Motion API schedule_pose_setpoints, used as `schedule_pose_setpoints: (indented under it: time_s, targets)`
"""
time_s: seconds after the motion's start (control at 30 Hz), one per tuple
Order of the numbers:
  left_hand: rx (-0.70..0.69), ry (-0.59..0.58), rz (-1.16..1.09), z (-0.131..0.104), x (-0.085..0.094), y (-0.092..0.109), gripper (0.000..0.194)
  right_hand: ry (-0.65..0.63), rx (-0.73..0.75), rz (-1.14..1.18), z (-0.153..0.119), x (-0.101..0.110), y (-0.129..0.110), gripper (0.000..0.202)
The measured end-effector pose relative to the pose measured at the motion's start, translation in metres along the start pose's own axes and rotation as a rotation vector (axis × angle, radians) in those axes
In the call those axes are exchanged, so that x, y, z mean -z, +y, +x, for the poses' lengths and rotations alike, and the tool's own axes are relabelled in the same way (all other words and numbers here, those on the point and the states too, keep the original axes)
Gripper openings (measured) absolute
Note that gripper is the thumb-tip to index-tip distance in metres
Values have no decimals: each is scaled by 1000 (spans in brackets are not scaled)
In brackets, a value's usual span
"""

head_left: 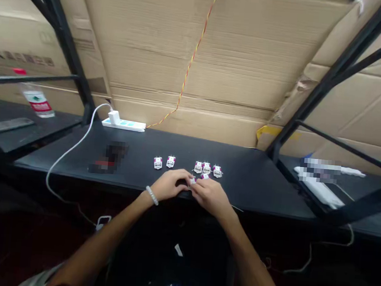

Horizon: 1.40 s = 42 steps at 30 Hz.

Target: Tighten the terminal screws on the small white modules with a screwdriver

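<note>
Near the front edge of the black table, my left hand (170, 184) and my right hand (211, 195) meet, fingertips pinched on a small white and purple part (193, 180). It looks like the other parts on the table, but fingers cover much of it. Just beyond my right knuckles lies another such part (205, 176), partly hidden. A group of three white and purple parts (206, 167) sits behind my hands. Two more stand apart to the left, one part (157, 163) beside another (170, 161). A bracelet circles my left wrist.
A white power strip (128, 125) with a plugged-in charger lies at the back left; its white cable (73, 148) hangs over the front edge. Black metal frame posts (311, 98) flank the table (256, 184). A bottle (39, 101) stands left, and cardboard (237, 67) lines the back.
</note>
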<state>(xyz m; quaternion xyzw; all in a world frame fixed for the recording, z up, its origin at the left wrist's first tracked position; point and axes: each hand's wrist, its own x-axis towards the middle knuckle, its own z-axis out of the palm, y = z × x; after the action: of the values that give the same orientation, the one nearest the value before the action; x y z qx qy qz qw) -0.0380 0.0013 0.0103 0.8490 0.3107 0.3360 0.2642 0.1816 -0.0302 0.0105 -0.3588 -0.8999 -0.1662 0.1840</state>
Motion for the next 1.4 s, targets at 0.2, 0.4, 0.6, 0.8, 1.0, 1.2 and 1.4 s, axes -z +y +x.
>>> schedule_pose_setpoints:
  time_s: [0.2, 0.4, 0.6, 0.8, 1.0, 1.2, 1.4]
  targets:
    - [-4, -3, -12, 0, 0, -2, 11, -6, 12, 16, -1, -2, 0, 20]
    - [-5, 4, 1, 0, 0, -1, 9, -10, 2, 60, -2, 1, 0, 17]
    - [-3, 13, 0, 0, -1, 0, 9, -20, -25, 133, -4, 3, 1, 15]
    - [1, 16, 15, 0, -1, 1, 9, -30, -44, 200, -5, 5, 2, 15]
    - [8, 41, 21, 0, -5, -2, 9, -31, -56, 246, -6, 6, 3, 14]
    - [21, 44, 37, -1, -8, 3, 9, -66, -85, 374, -3, 20, 1, 22]
    - [35, 67, 68, -1, -13, 15, 10, -106, -273, 537, -20, 81, 4, 51]
